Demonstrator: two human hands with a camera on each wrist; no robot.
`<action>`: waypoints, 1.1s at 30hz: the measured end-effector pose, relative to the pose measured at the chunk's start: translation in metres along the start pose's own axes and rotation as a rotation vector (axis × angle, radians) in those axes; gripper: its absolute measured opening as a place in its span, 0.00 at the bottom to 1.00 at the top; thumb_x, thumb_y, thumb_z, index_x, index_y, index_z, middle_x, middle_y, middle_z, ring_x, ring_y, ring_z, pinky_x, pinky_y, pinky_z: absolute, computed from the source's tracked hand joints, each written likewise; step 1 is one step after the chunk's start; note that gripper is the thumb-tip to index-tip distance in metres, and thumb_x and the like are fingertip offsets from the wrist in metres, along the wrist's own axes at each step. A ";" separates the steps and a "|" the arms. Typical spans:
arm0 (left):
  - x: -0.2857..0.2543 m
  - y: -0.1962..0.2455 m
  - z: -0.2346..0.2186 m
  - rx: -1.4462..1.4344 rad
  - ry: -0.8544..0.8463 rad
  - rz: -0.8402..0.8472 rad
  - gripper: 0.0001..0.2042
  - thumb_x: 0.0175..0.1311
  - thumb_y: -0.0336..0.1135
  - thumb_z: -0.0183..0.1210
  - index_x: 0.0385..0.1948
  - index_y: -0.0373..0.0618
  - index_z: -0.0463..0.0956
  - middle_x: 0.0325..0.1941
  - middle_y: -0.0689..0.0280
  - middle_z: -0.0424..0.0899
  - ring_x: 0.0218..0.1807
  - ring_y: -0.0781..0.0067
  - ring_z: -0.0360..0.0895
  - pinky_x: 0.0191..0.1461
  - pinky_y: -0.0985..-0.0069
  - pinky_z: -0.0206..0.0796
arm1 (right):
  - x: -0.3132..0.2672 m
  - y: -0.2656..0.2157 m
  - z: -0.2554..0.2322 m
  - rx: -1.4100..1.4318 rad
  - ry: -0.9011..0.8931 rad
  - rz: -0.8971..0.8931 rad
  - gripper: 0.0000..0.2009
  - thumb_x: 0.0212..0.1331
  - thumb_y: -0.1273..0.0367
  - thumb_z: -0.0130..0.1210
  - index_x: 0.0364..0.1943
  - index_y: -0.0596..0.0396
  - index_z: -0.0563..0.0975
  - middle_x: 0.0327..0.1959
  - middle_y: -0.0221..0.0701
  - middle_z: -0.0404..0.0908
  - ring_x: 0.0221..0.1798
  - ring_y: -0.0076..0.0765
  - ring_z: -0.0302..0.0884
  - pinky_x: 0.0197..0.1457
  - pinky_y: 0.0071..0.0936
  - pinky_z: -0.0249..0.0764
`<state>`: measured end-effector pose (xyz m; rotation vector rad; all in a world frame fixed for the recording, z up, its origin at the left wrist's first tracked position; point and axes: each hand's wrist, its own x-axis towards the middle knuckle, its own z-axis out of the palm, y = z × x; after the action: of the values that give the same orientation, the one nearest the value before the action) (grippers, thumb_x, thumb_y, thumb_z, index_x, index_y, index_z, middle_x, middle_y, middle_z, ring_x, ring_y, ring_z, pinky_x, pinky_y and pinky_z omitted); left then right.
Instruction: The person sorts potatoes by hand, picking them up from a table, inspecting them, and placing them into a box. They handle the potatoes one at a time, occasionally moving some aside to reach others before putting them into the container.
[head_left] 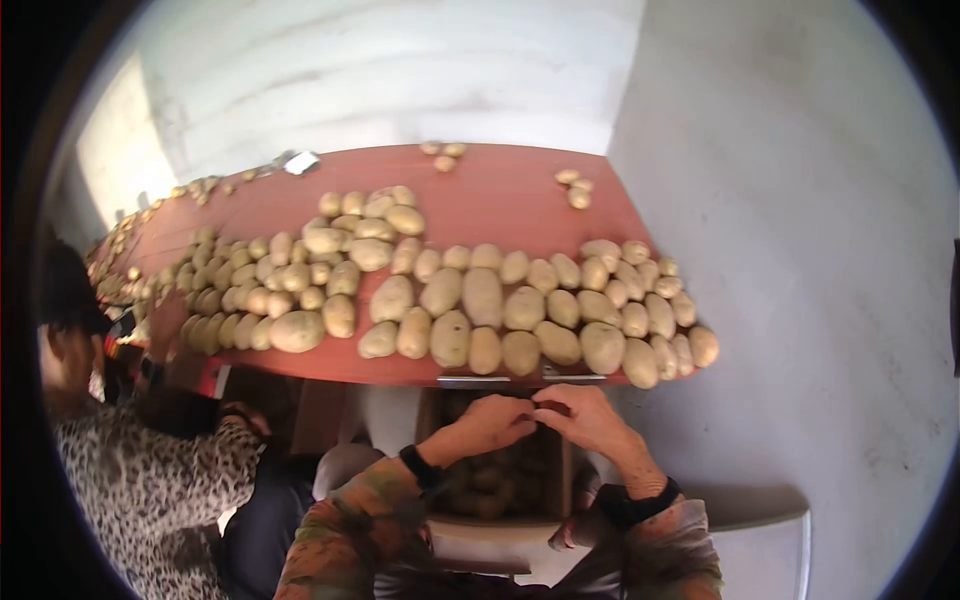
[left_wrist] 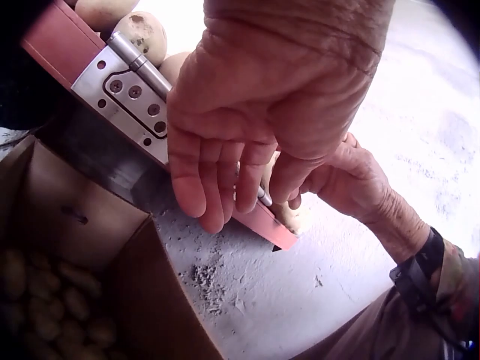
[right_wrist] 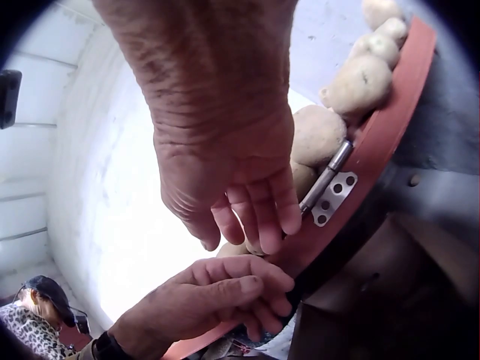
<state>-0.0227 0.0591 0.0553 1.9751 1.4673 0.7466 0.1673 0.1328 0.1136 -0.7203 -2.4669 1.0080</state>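
Both hands are held close together in front of the table's near edge. The left hand [head_left: 488, 424] has its fingers hanging loosely bent, and nothing shows in its palm in the left wrist view. Facing it, the right hand [head_left: 592, 420] has relaxed fingers, its fingertips right by the left hand's fingertips and thumb. No object shows between them in the right wrist view. Beyond the hands, potatoes [head_left: 482, 297] of mixed sizes lie in rows on the red table [head_left: 500, 200]. Below the hands stands a cardboard box [left_wrist: 161, 274] with potatoes [left_wrist: 52, 307] inside.
Metal hinges [head_left: 473, 380] sit along the table's near edge. Small potato groups [head_left: 578, 190] lie farther back. At the left, another person [head_left: 150, 480] in a spotted top reaches toward more potatoes [head_left: 260, 300]. A wall [head_left: 800, 250] rises at the right.
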 end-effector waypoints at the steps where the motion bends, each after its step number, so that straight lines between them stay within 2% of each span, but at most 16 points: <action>1: 0.001 0.001 0.001 0.023 -0.005 0.003 0.13 0.62 0.43 0.57 0.39 0.44 0.77 0.33 0.55 0.83 0.40 0.48 0.80 0.43 0.56 0.71 | 0.000 -0.001 -0.002 0.004 0.013 0.035 0.12 0.58 0.63 0.62 0.42 0.54 0.81 0.33 0.38 0.84 0.35 0.42 0.83 0.40 0.34 0.78; 6: -0.002 0.003 -0.006 0.006 -0.016 0.003 0.15 0.63 0.43 0.56 0.45 0.43 0.77 0.35 0.51 0.82 0.40 0.45 0.79 0.43 0.56 0.70 | 0.006 -0.005 0.000 0.044 0.069 -0.012 0.12 0.58 0.64 0.63 0.41 0.55 0.82 0.34 0.38 0.84 0.35 0.40 0.83 0.40 0.32 0.78; 8: -0.003 0.004 -0.008 0.005 -0.042 -0.037 0.15 0.64 0.42 0.57 0.45 0.43 0.77 0.36 0.51 0.82 0.40 0.44 0.79 0.43 0.57 0.70 | 0.009 -0.006 0.002 0.036 0.038 -0.011 0.11 0.58 0.70 0.62 0.43 0.58 0.81 0.36 0.36 0.84 0.36 0.31 0.81 0.40 0.26 0.77; 9: -0.005 0.004 -0.008 0.010 -0.041 -0.045 0.15 0.64 0.42 0.57 0.45 0.43 0.77 0.36 0.51 0.82 0.40 0.44 0.79 0.43 0.57 0.70 | 0.011 -0.009 0.003 0.043 0.035 -0.015 0.11 0.58 0.70 0.62 0.43 0.58 0.81 0.36 0.36 0.84 0.36 0.31 0.81 0.40 0.26 0.77; 11: -0.004 0.003 -0.003 -0.012 0.068 -0.009 0.14 0.62 0.42 0.57 0.40 0.42 0.78 0.31 0.52 0.83 0.39 0.45 0.80 0.43 0.54 0.70 | 0.013 -0.015 0.003 0.002 0.020 -0.075 0.10 0.58 0.69 0.62 0.42 0.58 0.81 0.34 0.37 0.84 0.35 0.32 0.81 0.39 0.27 0.76; 17: -0.003 -0.017 0.015 -0.028 0.065 -0.044 0.14 0.62 0.44 0.58 0.38 0.41 0.78 0.31 0.50 0.82 0.38 0.44 0.80 0.42 0.53 0.70 | 0.018 -0.012 0.013 -0.081 0.021 -0.140 0.10 0.57 0.68 0.63 0.40 0.57 0.81 0.33 0.38 0.84 0.33 0.37 0.82 0.38 0.30 0.77; 18: -0.005 -0.014 0.011 -0.021 0.072 -0.057 0.14 0.62 0.44 0.58 0.38 0.41 0.78 0.31 0.50 0.82 0.38 0.44 0.80 0.42 0.53 0.70 | 0.020 -0.013 0.015 -0.072 0.014 -0.152 0.10 0.57 0.68 0.63 0.40 0.57 0.81 0.33 0.38 0.84 0.33 0.37 0.82 0.38 0.30 0.77; 20: -0.007 -0.006 0.005 0.041 -0.014 -0.088 0.13 0.63 0.40 0.58 0.44 0.44 0.77 0.36 0.52 0.83 0.41 0.45 0.79 0.42 0.58 0.70 | 0.020 -0.010 0.016 -0.033 0.030 -0.106 0.10 0.56 0.68 0.62 0.40 0.56 0.81 0.33 0.38 0.84 0.34 0.39 0.82 0.39 0.31 0.77; 24: -0.010 -0.003 0.000 0.017 -0.004 -0.084 0.13 0.63 0.40 0.58 0.44 0.43 0.77 0.36 0.52 0.83 0.41 0.45 0.79 0.43 0.58 0.70 | 0.024 -0.013 0.018 -0.059 0.033 -0.139 0.10 0.56 0.68 0.62 0.40 0.56 0.81 0.33 0.39 0.84 0.34 0.41 0.82 0.39 0.32 0.77; 27: -0.013 -0.002 0.001 -0.027 0.041 -0.085 0.13 0.63 0.40 0.59 0.43 0.43 0.78 0.36 0.52 0.83 0.41 0.46 0.80 0.43 0.59 0.71 | 0.028 -0.019 0.019 -0.086 0.034 -0.154 0.09 0.57 0.68 0.62 0.40 0.57 0.81 0.33 0.39 0.84 0.34 0.40 0.82 0.39 0.32 0.77; 29: -0.015 0.000 0.006 -0.092 0.158 0.002 0.12 0.61 0.43 0.58 0.37 0.44 0.79 0.30 0.53 0.83 0.38 0.47 0.80 0.43 0.56 0.70 | 0.032 -0.024 0.019 -0.033 0.068 -0.149 0.08 0.58 0.69 0.61 0.39 0.57 0.80 0.32 0.39 0.84 0.34 0.41 0.82 0.39 0.32 0.76; 33: -0.023 0.010 0.008 -0.084 0.072 -0.064 0.11 0.61 0.42 0.57 0.37 0.45 0.80 0.31 0.54 0.84 0.38 0.48 0.81 0.43 0.57 0.71 | 0.040 -0.023 0.021 -0.030 0.132 -0.204 0.08 0.58 0.70 0.60 0.39 0.58 0.80 0.31 0.39 0.83 0.33 0.42 0.82 0.38 0.33 0.76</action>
<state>-0.0161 0.0334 0.0545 1.8477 1.5088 0.8456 0.1174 0.1306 0.1220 -0.5139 -2.3880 0.8223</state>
